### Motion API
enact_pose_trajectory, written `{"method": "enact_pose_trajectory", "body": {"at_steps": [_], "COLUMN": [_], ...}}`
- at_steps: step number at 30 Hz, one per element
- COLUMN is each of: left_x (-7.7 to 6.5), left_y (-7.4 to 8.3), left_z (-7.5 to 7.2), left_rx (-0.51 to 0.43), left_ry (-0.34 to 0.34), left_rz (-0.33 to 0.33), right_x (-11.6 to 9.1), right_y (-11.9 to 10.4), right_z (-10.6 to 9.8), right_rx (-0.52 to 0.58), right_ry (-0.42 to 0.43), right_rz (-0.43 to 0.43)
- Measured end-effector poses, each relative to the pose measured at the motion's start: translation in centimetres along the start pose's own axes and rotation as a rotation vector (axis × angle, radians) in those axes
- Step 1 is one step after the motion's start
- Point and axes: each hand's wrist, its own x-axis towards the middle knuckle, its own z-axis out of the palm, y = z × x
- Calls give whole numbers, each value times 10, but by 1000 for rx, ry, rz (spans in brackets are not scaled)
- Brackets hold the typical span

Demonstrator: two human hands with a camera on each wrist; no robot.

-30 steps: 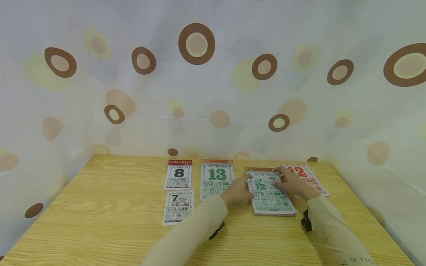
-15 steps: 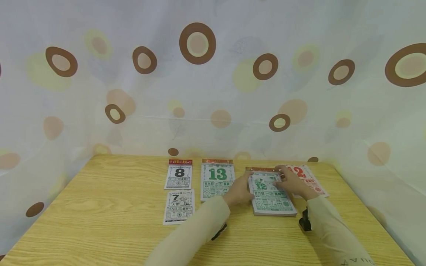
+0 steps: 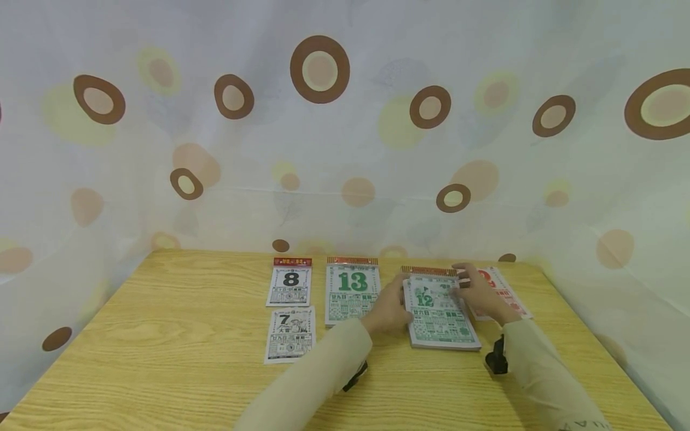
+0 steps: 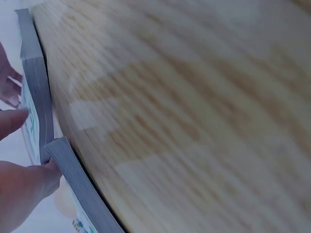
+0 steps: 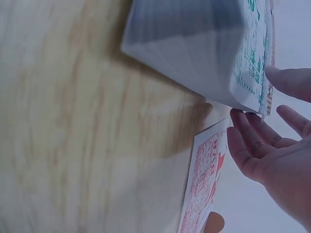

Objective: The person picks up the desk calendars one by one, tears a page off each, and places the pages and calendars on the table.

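Observation:
A thick tear-off calendar (image 3: 442, 317) with a green 12 lies on the table, its striped header at the far end. My left hand (image 3: 388, 306) grips its left edge. In the left wrist view the thumb (image 4: 14, 119) is over the page and the fingers reach down the pad's side, between two pads. Spread at the upper right corner is my right hand (image 3: 482, 296). The right wrist view shows its loosely extended fingers (image 5: 250, 133) beside the pad's edge, with the thumb by the header. Part of the red-printed sheet (image 3: 501, 290) is hidden behind this hand.
Left of the pad lies another calendar (image 3: 347, 299) with a green 13. Further left are a small calendar (image 3: 290, 287) with a black 8 and a loose sheet (image 3: 291, 341) marked 7. Behind the wooden table (image 3: 178, 335) hangs a dotted curtain (image 3: 242, 155).
My right hand has shifted slightly right and up, its fingers loosening at the pad's corner. The calendar's header end has moved a little right and away from me. My left hand stays at its edge.

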Motion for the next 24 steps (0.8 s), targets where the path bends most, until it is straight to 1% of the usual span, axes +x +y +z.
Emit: {"method": "enact_pose_trajectory", "body": {"at_steps": [3,4,6,8,10,13,17,20,24], "left_x": [2,2,3,2,2,1,1,1,1], "left_y": [-1,0,1,2,3,4,6,7,7], "left_z": [0,-1,-2,-3,-3,-4,-5,-7,-11], "left_rx": [-162,-198,-242,-267,-269,-272,-287,-291,-287], "left_ry": [3,13,38,63,79,96,118,121,100], "left_rz": [-60,-76,-91,-91,-89,-95,-110,-89,-53], "right_x": [-1,-2,-2,-4,-5,-5,-5,-7,-8], "right_y": [0,0,-1,-2,-3,-7,-15,-21,-26], "right_z": [-2,-2,-4,-6,-7,-9,-12,-15,-19], "right_rx": [10,20,19,33,54,46,45,83,100], "right_ry": [28,38,66,85,107,154,196,188,184], "right_rz": [-2,-6,-2,-9,-23,-28,2,11,-8]}}
